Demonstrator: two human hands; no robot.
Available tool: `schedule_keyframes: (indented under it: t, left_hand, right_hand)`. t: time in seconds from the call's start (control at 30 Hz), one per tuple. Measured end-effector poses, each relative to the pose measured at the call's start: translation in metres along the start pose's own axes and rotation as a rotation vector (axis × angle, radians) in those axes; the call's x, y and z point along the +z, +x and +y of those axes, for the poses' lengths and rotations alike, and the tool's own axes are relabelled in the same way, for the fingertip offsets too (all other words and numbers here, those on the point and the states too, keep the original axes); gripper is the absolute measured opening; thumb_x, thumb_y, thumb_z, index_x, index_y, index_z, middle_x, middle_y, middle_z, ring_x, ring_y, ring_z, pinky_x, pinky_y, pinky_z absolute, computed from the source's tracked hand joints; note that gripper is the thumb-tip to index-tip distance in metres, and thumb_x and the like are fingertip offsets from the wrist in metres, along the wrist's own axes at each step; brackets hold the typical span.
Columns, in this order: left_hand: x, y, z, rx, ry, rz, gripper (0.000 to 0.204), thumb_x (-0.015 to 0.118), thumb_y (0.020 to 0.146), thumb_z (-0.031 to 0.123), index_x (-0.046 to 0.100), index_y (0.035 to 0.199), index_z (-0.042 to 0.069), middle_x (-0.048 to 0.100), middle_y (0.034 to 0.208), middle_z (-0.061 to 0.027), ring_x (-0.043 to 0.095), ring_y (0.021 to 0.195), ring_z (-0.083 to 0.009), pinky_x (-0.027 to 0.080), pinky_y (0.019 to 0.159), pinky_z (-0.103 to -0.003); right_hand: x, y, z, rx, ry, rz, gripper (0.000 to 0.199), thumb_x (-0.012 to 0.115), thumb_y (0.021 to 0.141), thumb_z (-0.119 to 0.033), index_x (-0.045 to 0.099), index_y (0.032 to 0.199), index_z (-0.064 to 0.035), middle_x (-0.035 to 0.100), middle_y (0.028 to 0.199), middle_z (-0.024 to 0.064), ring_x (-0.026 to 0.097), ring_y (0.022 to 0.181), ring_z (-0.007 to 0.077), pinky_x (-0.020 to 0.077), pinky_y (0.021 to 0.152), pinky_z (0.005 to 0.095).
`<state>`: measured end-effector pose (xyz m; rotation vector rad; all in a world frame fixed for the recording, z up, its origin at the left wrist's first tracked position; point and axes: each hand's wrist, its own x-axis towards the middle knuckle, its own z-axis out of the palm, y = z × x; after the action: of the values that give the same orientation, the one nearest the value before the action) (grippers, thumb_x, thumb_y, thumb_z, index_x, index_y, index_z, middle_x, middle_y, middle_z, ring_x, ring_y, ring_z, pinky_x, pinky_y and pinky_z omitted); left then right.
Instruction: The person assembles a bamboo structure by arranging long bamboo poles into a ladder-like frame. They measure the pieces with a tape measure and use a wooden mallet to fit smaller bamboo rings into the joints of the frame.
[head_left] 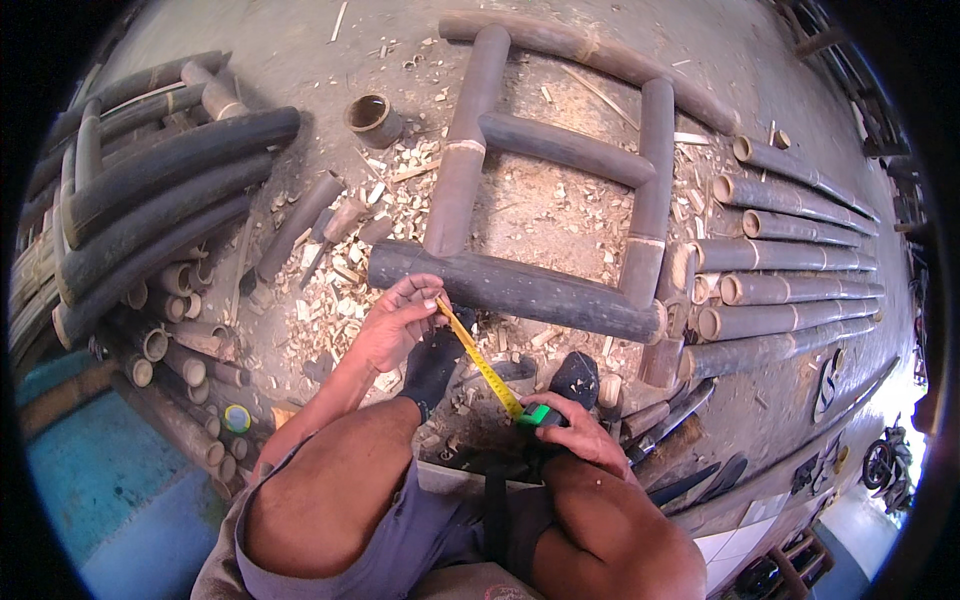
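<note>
A yellow blade point(484, 367) stretches between my hands from a green and black tape measure point(537, 416). My left hand point(390, 328) pinches its free end, close to the dark front pole point(520, 290) of a bamboo frame point(464, 165). The case sits in the grip of my right hand point(585, 436), above my right knee and lower than the left hand. The frame lies on the floor ahead, its thick poles joined in a rectangle with a crossbar. Whether the blade's end touches the front pole, I cannot tell.
Cut bamboo poles point(790, 255) lie in a row at the right. Curved dark bamboo pieces point(180, 190) are stacked at the left, above short cut tubes point(155, 345). Wood chips point(335, 270) litter the floor around a hollow bamboo cup point(373, 120). Blades point(690, 485) rest by my right knee.
</note>
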<state>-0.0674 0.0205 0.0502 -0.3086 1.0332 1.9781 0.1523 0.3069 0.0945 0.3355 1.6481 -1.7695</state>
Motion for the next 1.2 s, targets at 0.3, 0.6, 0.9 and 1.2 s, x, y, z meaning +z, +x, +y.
schedule_keyframes:
  t: [0.3,0.6,0.9,1.2]
  left_hand:
    - [-0.025,0.001,0.022,0.254,-0.001,0.268,0.027,0.067,0.097,0.000,0.065,0.124,-0.001,0.070,0.106,-0.0096,0.068,0.093,-0.0191,0.059,0.085,-0.033]
    - [-0.053,0.006,0.038,0.376,0.497,0.589,0.033,0.070,0.099,0.015,0.068,0.126,-0.004,0.072,0.104,-0.0089,0.066,0.085,-0.0136,0.056,0.077,-0.029]
    - [-0.047,0.012,0.037,0.428,0.724,0.668,0.034,0.067,0.101,0.018,0.068,0.124,-0.006,0.070,0.093,-0.0048,0.059,0.076,-0.0098,0.049,0.067,-0.025]
    - [-0.042,0.013,0.034,0.328,0.872,0.749,0.030,0.069,0.098,0.017,0.072,0.117,-0.006,0.070,0.089,-0.0041,0.057,0.074,-0.0091,0.047,0.066,-0.026]
  right_hand:
    - [0.002,-0.004,-0.005,0.068,-0.175,0.155,0.059,0.073,0.086,-0.014,0.058,0.143,-0.0115,0.066,0.123,0.0151,0.063,0.117,0.0277,0.0493,0.102,0.0401]
    - [-0.038,-0.017,-0.051,-0.151,-1.015,0.456,0.070,0.075,0.071,-0.017,0.062,0.138,-0.0074,0.054,0.133,0.0185,0.054,0.120,0.0400,0.0479,0.102,0.0491]
    - [-0.062,-0.005,-0.086,-0.197,-1.199,0.462,0.068,0.076,0.070,-0.019,0.065,0.137,-0.0083,0.055,0.131,0.0176,0.056,0.118,0.0376,0.0482,0.100,0.0493]
    - [-0.079,-0.004,-0.080,-0.188,-1.201,0.470,0.070,0.076,0.070,-0.016,0.064,0.139,-0.0128,0.057,0.129,0.0171,0.057,0.118,0.0376,0.0493,0.101,0.0485]
